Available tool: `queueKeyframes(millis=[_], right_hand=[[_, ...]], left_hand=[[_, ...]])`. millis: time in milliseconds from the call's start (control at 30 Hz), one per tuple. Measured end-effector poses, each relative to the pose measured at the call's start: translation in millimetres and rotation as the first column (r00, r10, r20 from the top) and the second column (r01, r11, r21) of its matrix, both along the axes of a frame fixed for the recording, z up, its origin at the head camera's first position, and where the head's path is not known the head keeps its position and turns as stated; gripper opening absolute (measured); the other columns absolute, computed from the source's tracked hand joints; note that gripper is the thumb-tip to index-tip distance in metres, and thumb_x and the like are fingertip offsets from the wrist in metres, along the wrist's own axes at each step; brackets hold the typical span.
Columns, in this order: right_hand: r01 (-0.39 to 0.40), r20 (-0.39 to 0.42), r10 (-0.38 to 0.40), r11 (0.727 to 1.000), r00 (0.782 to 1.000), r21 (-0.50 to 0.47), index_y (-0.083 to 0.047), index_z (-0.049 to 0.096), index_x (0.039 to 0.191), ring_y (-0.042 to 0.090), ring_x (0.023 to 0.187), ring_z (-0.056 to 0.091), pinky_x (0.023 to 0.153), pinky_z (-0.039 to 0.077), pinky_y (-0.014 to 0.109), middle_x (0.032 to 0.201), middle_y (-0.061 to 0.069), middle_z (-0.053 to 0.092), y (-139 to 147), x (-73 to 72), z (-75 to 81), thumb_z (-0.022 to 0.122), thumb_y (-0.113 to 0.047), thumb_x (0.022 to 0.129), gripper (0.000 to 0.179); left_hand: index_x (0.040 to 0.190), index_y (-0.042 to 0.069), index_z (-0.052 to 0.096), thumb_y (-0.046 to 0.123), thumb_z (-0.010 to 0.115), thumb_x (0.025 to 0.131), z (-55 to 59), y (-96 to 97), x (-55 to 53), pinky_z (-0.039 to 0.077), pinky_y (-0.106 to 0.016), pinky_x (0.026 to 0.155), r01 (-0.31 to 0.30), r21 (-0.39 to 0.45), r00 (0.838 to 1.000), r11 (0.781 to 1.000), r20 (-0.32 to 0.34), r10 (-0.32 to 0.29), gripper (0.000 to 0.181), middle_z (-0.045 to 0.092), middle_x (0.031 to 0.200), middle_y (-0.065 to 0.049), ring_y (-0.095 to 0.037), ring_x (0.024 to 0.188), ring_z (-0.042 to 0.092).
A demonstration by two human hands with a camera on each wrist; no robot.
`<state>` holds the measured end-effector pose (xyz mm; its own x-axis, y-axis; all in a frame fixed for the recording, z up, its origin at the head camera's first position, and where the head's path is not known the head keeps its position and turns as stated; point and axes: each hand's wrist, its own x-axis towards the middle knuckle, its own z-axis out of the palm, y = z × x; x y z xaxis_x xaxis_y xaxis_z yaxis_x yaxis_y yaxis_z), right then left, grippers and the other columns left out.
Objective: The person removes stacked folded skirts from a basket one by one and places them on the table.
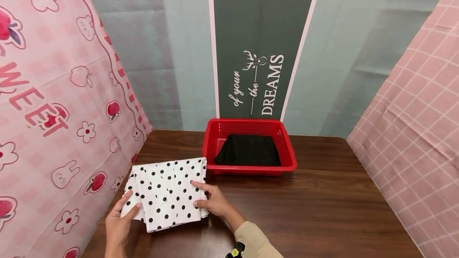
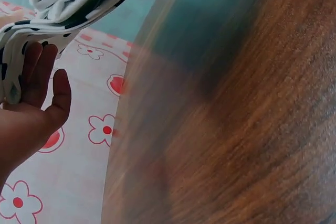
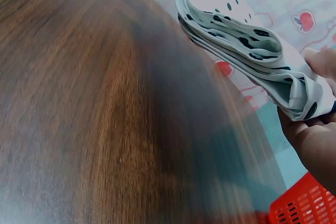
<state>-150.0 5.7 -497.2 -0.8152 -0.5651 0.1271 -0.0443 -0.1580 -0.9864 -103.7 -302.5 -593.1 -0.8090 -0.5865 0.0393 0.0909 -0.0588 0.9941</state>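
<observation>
Both hands hold a folded white cloth with black polka dots [image 1: 170, 194] above the left part of the table. My left hand [image 1: 120, 220] grips its left edge, thumb on top and other fingers underneath, as the left wrist view shows. At the opposite edge, my right hand [image 1: 215, 202] pinches the folded layers, with fingers below them in the right wrist view. Several stacked layers show along the cloth's near side [image 3: 247, 51]. Behind it stands a red plastic basket [image 1: 249, 169], with a folded black cloth [image 1: 251, 150] lying inside.
The brown wooden table [image 1: 322, 202] reaches back to a grey-green curtain [image 1: 190, 51] with printed lettering. A pink fruit-and-flower patterned cloth [image 1: 71, 110] hangs along the left side, and a pink checked cloth [image 1: 416, 102] along the right.
</observation>
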Motion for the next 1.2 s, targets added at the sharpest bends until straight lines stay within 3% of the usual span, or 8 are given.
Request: queueKeyframes(millis=[167, 300, 400, 533, 633, 733, 867, 1200], right_hand=[[0.015, -0.064, -0.012, 0.999, 0.998, 0.040, 0.011, 0.049, 0.127, 0.024, 0.106, 0.053, 0.082, 0.046, 0.023, 0.127, 0.027, 0.050, -8, -1.0, -1.3, 0.063, 0.016, 0.075, 0.055], [0.047, -0.113, -0.036, 0.994, 0.993, 0.095, 0.012, 0.050, 0.126, 0.027, 0.120, 0.043, 0.094, 0.036, 0.024, 0.128, 0.024, 0.050, -20, -4.7, -12.4, 0.065, 0.015, 0.074, 0.054], [0.081, -0.104, -0.068, 0.988, 0.992, 0.128, 0.009, 0.052, 0.126, 0.024, 0.124, 0.038, 0.097, 0.032, 0.024, 0.129, 0.019, 0.052, -29, -8.4, -28.3, 0.067, 0.014, 0.073, 0.055], [0.105, -0.064, -0.096, 0.982, 0.993, 0.155, 0.003, 0.056, 0.125, 0.017, 0.122, 0.039, 0.092, 0.036, 0.022, 0.128, 0.011, 0.054, -39, -13.0, -50.8, 0.069, 0.012, 0.072, 0.056], [0.115, -0.059, -0.106, 0.979, 0.993, 0.169, 0.002, 0.057, 0.125, 0.015, 0.121, 0.040, 0.091, 0.037, 0.022, 0.128, 0.009, 0.055, -42, -14.6, -61.5, 0.071, 0.010, 0.071, 0.056], [0.138, -0.064, -0.128, 0.973, 0.990, 0.183, 0.002, 0.058, 0.124, 0.016, 0.120, 0.040, 0.094, 0.036, 0.025, 0.127, 0.010, 0.055, -42, -15.7, -68.3, 0.071, 0.010, 0.070, 0.057], [0.178, -0.046, -0.172, 0.965, 0.984, 0.192, 0.000, 0.059, 0.123, 0.017, 0.117, 0.043, 0.094, 0.036, 0.027, 0.125, 0.010, 0.056, -41, -16.9, -75.2, 0.070, 0.010, 0.069, 0.056], [0.222, 0.022, -0.236, 0.940, 0.972, 0.259, -0.003, 0.063, 0.118, 0.020, 0.116, 0.044, 0.090, 0.040, 0.029, 0.120, 0.006, 0.058, -43, -18.1, -89.2, 0.070, 0.008, 0.070, 0.050]], left_hand=[[0.130, 0.006, 0.056, 0.001, 0.077, 0.074, 7.8, 2.7, 4.1, 0.041, -0.011, 0.082, 0.036, 0.026, 0.998, 0.999, -0.049, -0.035, 0.059, 0.046, 0.137, -0.001, -0.007, 0.116, 0.046], [0.130, 0.015, 0.057, 0.007, 0.078, 0.075, -1.7, -6.4, -3.2, 0.036, -0.012, 0.091, -0.005, 0.012, 0.998, 1.000, 0.057, 0.005, 0.060, 0.041, 0.141, -0.001, -0.006, 0.123, 0.038], [0.133, 0.023, 0.054, 0.018, 0.080, 0.075, 1.9, -8.2, -5.0, 0.020, -0.019, 0.104, 0.005, -0.042, 0.984, 0.999, 0.176, 0.002, 0.064, 0.033, 0.146, 0.002, -0.005, 0.130, 0.024], [0.140, 0.014, 0.045, 0.016, 0.077, 0.078, 28.2, 1.6, 1.7, 0.004, -0.034, 0.110, 0.074, -0.034, 0.975, 0.997, 0.215, -0.065, 0.070, 0.021, 0.151, -0.007, -0.011, 0.136, 0.010], [0.141, 0.004, 0.038, 0.009, 0.073, 0.080, 51.2, 11.1, 6.9, 0.001, -0.038, 0.109, 0.124, -0.031, 0.966, 0.992, 0.232, -0.114, 0.071, 0.017, 0.152, -0.013, -0.016, 0.137, 0.006], [0.142, 0.001, 0.034, 0.005, 0.070, 0.082, 62.2, 16.5, 7.3, 0.001, -0.039, 0.109, 0.166, -0.041, 0.951, 0.985, 0.271, -0.149, 0.070, 0.016, 0.152, -0.014, -0.018, 0.137, 0.006], [0.143, 0.002, 0.033, 0.003, 0.068, 0.083, 61.1, 17.9, 4.0, 0.001, -0.041, 0.109, 0.201, -0.050, 0.939, 0.978, 0.293, -0.178, 0.069, 0.017, 0.152, -0.013, -0.020, 0.138, 0.005], [0.141, -0.001, 0.035, 0.006, 0.066, 0.085, 48.3, 3.3, -3.9, 0.002, -0.043, 0.109, 0.200, -0.061, 0.925, 0.978, 0.339, -0.168, 0.064, 0.015, 0.151, -0.016, -0.024, 0.137, 0.002]])
